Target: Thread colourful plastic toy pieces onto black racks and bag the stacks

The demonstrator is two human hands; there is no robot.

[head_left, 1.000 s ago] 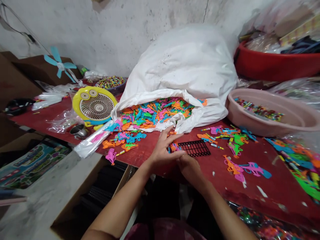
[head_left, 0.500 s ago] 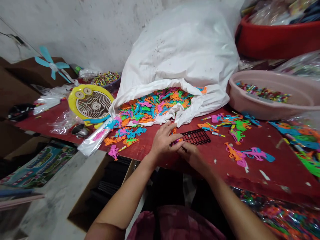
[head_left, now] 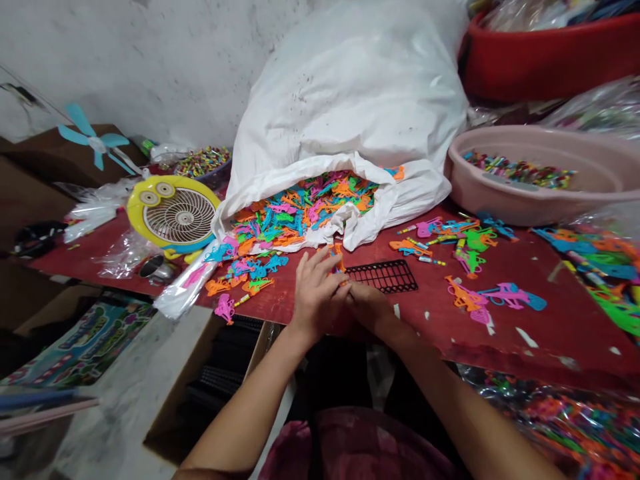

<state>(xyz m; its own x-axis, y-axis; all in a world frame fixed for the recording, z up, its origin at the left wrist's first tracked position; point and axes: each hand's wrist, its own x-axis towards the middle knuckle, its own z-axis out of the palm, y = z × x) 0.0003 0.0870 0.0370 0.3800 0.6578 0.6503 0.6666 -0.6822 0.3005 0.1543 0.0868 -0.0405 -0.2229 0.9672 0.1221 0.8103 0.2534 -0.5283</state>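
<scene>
The white sack (head_left: pixel 350 100) is lying against the wall with its mouth facing the person, an arrangement that is apparently putting the coloured plastic pieces (head_left: pixel 300 217) inside within easy reach. Loose pieces are lying on the red counter (head_left: pixel 575 320) to either side, left group (head_left: pixel 250 269) and right group (head_left: pixel 475 239), seemingly so that the middle is serving as the working spot. The black plastic grid (head_left: pixel 384 275) is resting flat there, just beyond the right hand (head_left: pixel 370 308) and in front of the sack, probably for close access. The pink basin (head_left: pixel 500 197) of small wrapped items is standing farther right, beside the sack; the yellow fan (head_left: pixel 184 219) is standing left of it, facing the person. Both forearms are converging from the near edge. The left hand (head_left: pixel 319 288) is reaching forward with its back partly uppermost and its fingers extended, slightly bent; the right hand is curling inward, its fingers meeting the left hand's thumb side. The hands are together, but their fingers are covering the space between, so whether either is gripping anything cannot be told. A bit of orange (head_left: pixel 338 249) is showing just past the left fingertips; its contact is likewise unclear.
</scene>
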